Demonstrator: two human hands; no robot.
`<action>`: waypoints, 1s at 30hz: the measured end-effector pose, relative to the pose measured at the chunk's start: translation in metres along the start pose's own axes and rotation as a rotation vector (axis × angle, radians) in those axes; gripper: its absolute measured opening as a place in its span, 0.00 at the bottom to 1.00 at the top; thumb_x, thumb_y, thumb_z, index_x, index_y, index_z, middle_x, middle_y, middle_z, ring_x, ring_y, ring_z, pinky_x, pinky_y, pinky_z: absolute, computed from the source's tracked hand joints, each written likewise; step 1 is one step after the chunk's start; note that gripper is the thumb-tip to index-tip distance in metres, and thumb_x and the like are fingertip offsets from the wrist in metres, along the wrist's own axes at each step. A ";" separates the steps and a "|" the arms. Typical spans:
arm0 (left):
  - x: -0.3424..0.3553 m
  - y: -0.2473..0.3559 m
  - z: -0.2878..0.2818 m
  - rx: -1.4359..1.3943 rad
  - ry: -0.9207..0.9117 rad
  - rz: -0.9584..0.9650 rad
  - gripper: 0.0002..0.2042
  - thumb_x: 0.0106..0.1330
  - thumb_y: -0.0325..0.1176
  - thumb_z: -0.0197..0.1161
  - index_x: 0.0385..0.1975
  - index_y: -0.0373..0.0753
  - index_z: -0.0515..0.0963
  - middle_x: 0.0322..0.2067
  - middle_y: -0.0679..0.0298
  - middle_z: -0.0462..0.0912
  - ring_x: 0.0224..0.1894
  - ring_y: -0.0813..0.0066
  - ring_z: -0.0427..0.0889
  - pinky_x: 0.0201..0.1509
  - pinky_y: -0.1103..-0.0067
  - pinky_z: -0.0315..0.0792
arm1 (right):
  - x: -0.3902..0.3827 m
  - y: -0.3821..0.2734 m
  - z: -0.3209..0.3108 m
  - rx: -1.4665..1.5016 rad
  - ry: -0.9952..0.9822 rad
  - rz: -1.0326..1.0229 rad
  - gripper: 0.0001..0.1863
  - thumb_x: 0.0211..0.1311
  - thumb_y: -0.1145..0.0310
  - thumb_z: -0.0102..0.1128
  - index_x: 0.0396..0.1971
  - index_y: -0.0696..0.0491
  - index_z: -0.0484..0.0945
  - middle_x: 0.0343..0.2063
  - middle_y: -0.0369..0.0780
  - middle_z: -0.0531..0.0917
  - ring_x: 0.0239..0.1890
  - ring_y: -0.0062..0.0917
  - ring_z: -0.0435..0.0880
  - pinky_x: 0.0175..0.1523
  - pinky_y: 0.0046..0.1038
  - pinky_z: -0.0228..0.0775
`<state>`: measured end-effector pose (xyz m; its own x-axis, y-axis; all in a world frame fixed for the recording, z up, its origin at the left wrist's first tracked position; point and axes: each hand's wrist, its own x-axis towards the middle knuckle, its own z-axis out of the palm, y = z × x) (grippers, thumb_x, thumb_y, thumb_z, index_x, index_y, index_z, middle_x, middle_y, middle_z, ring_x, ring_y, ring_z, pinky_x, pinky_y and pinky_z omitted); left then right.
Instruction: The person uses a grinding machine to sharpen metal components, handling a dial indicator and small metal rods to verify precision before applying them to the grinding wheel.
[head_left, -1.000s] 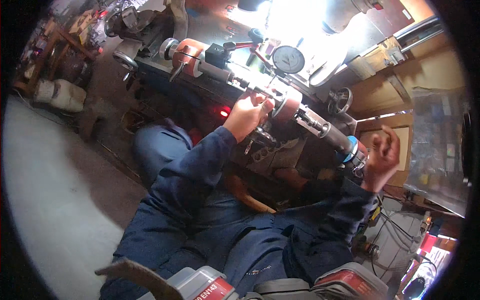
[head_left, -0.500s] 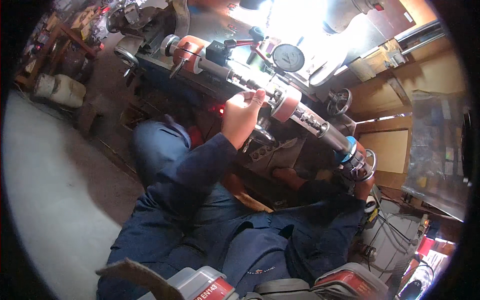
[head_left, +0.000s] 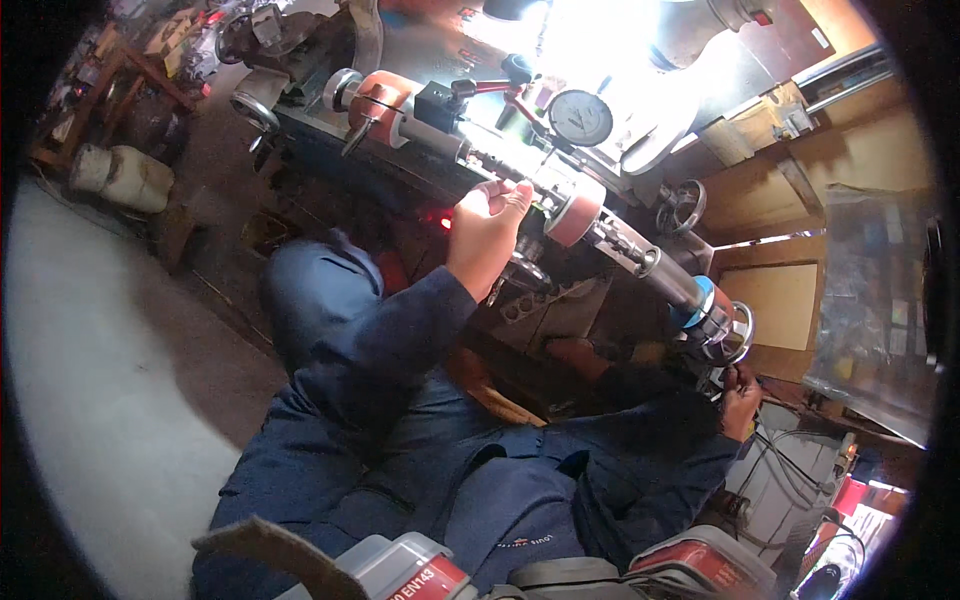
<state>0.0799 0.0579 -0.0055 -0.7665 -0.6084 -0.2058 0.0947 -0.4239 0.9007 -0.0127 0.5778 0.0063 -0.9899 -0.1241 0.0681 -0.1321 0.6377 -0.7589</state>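
Observation:
A bench machine carries a long metal shaft assembly slanting from upper left to lower right. An orange-red collar sits at its left end and a pinkish-red wheel near its middle. My left hand is at the near side of the assembly, left of the wheel, thumb and forefinger pinched together; what they grip is hidden. A round dial gauge stands just beyond. At the right end, beside a blue ring, is a chrome handwheel. My right hand is curled just below it, on something I cannot make out.
Bright light glares over the bench behind the gauge. Another handwheel stands at the back right, and a crank wheel at the left. A dirty white jug rests on the left. Cables hang at the lower right.
My right hand has come down and away from the chrome handwheel, and its fingers now show below it. My left hand stays at the assembly, shifted only slightly.

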 end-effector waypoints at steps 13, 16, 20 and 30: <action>-0.001 0.002 -0.002 0.014 -0.010 -0.028 0.18 0.70 0.34 0.63 0.48 0.25 0.70 0.40 0.59 0.82 0.42 0.80 0.80 0.48 0.85 0.71 | 0.037 -0.024 0.010 0.127 0.220 -0.027 0.17 0.73 0.62 0.55 0.50 0.60 0.80 0.42 0.37 0.84 0.43 0.20 0.80 0.51 0.24 0.72; -0.002 0.001 0.001 -0.031 0.000 -0.002 0.15 0.71 0.38 0.63 0.45 0.31 0.73 0.35 0.68 0.81 0.26 0.91 0.69 0.28 0.89 0.63 | 0.052 -0.025 0.011 0.038 0.239 -0.081 0.19 0.74 0.59 0.54 0.48 0.61 0.81 0.43 0.38 0.85 0.45 0.23 0.80 0.55 0.27 0.71; -0.003 0.009 0.000 -0.112 -0.024 -0.106 0.14 0.70 0.31 0.63 0.46 0.28 0.70 0.41 0.59 0.83 0.45 0.79 0.80 0.51 0.84 0.72 | 0.061 -0.035 0.018 0.027 0.234 -0.082 0.21 0.73 0.56 0.54 0.47 0.61 0.82 0.44 0.39 0.85 0.48 0.24 0.80 0.58 0.28 0.69; -0.001 0.007 -0.001 -0.120 -0.103 -0.095 0.10 0.69 0.31 0.64 0.45 0.39 0.72 0.29 0.75 0.75 0.18 0.94 0.62 0.19 0.91 0.54 | 0.072 -0.031 0.023 0.040 0.181 -0.058 0.23 0.73 0.52 0.53 0.47 0.59 0.82 0.42 0.38 0.85 0.46 0.24 0.81 0.54 0.28 0.71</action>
<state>0.0821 0.0551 0.0004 -0.8358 -0.4930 -0.2417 0.0894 -0.5566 0.8259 -0.0788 0.5315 0.0201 -0.9741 -0.0185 0.2252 -0.1907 0.6020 -0.7754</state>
